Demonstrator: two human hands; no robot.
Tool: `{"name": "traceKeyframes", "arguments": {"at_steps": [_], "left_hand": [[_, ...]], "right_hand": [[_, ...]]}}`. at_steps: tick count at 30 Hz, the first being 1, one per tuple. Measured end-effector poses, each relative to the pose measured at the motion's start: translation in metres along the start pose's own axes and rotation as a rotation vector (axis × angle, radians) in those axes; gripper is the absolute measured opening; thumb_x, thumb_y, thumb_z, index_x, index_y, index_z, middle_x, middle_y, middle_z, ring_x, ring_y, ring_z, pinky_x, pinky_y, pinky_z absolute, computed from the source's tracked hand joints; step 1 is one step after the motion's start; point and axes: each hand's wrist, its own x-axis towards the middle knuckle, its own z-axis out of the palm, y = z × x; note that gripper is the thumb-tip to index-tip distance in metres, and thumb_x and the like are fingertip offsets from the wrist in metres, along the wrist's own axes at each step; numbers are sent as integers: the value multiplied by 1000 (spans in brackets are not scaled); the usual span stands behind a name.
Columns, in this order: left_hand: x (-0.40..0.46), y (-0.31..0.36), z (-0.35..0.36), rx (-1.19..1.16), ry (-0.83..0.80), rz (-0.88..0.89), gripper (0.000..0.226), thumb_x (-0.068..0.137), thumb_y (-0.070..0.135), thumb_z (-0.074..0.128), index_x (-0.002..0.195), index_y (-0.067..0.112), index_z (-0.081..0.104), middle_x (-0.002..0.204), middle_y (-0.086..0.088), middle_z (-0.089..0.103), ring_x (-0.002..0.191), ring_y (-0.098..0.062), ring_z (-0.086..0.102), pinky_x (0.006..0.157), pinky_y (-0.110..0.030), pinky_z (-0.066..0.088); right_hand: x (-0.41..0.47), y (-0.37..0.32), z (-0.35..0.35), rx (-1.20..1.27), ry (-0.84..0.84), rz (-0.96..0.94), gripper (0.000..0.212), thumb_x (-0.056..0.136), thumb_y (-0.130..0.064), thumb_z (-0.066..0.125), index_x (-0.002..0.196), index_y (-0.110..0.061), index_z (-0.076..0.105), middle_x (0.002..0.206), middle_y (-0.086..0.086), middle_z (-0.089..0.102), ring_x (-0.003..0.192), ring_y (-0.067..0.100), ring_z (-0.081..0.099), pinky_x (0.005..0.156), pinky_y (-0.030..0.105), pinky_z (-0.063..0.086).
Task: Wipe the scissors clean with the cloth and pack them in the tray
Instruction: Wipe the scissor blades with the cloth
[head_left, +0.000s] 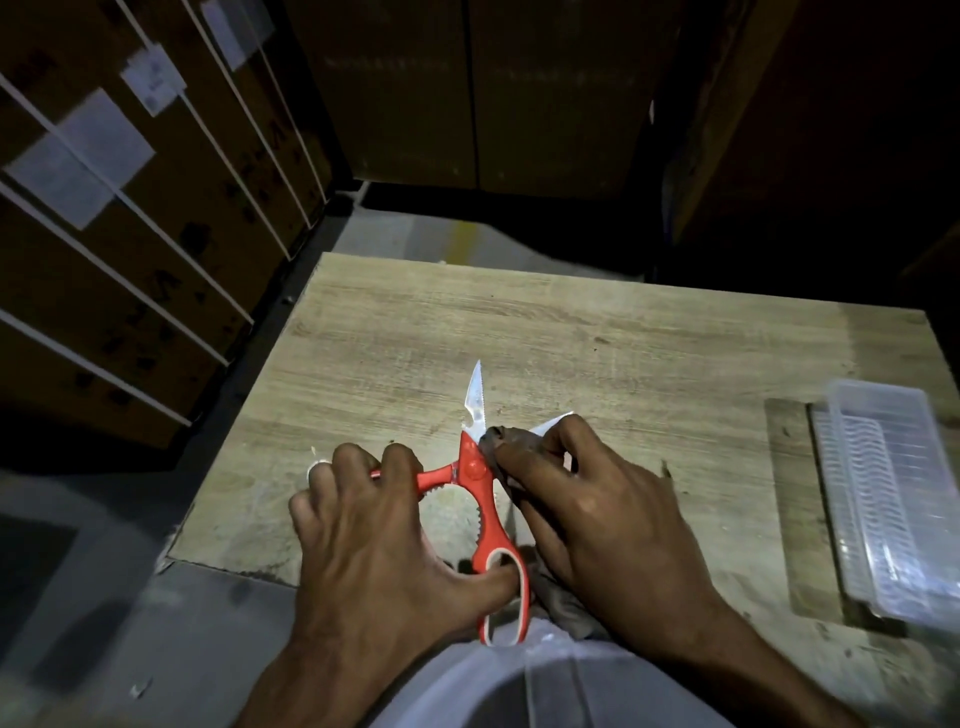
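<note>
— Fingers first?

— Left hand (384, 525) fingers (358, 462) clamped on the red scissors (480, 499) handles, thumb through one loop; right hand (597, 514) fingers pinch the cloth (501, 439) around one blade beside the pivot, centre frame.

— Advice?

— Blades stand splayed above the bench (571, 332). Draw the cloth from pivot toward tip, pads on the flats, clear of the edge.

— Tray (883, 493)?

— Right edge of frame, well apart.

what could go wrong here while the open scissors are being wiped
The scissors are spread open, and the right hand presses the cloth against one blade near the pivot, so a slip could cut a finger. The left hand holds both handles; squeezing could close the serrated blade onto the cloth. The tray sits near the table's right edge.
</note>
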Motion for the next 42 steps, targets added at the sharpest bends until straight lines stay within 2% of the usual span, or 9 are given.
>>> {"name": "traceKeyframes", "arguments": {"at_steps": [7,15,19,23,26,28,32,35,42], "left_hand": [[-4,4,1,-13,41,53,81,39,86,58,95,30,41,97,2,34,96,-21,36,88,-43,38],[-6,4,2,-14,30,64,82,38,84,58,97,30,44,98,1,35,96,-22,36,89,-44,38],[-7,4,3,-43,44,79,79,38,82,61,95,30,43,96,2,35,94,-21,35,86,-42,36],[-8,2,5,-58,28,58,82,40,85,62,96,28,41,95,3,33,93,-20,34,86,-42,37],[-8,1,6,-61,35,56,84,41,87,63,95,27,39,95,2,33,93,-21,35,84,-42,38],[-9,0,5,-67,38,31,84,41,87,64,95,27,39,95,2,33,94,-21,35,84,-41,38],[-9,1,4,-61,4,12,82,42,86,61,96,28,38,96,2,31,95,-20,34,84,-39,36],[-10,4,1,-65,-54,-6,81,43,86,55,98,30,36,98,4,29,97,-18,32,86,-36,34],[-15,0,3,-50,-6,3,77,44,86,55,96,31,41,96,3,35,96,-18,35,89,-39,37]], "right_hand": [[-9,2,-2,34,97,21,37,92,-26,68,128,-34,65,102,-5,57,64,19,62,45,28,42],[-15,9,-10,-113,110,39,45,84,-20,81,126,-29,71,97,-1,62,60,21,62,50,23,24],[-18,18,-6,-72,106,-42,61,73,-7,87,130,-20,69,102,5,57,59,24,60,49,24,40],[-9,61,-17,-123,89,213,51,83,-12,80,130,-26,66,98,1,51,61,13,40,54,20,27],[-10,95,-36,-71,235,369,34,95,-17,63,128,-23,69,100,4,51,71,25,55,58,27,37],[-14,90,-47,4,323,315,35,94,-13,61,127,-16,71,98,6,53,78,24,55,64,28,40],[-25,34,-43,172,318,132,41,86,-10,68,127,-14,72,95,3,55,76,17,54,69,11,42],[-27,10,-17,189,175,-12,44,88,-18,66,131,-25,68,99,0,58,68,16,59,57,25,47],[-20,1,6,56,55,-7,34,94,-32,60,127,-32,66,96,0,58,61,20,59,47,26,41]]}}
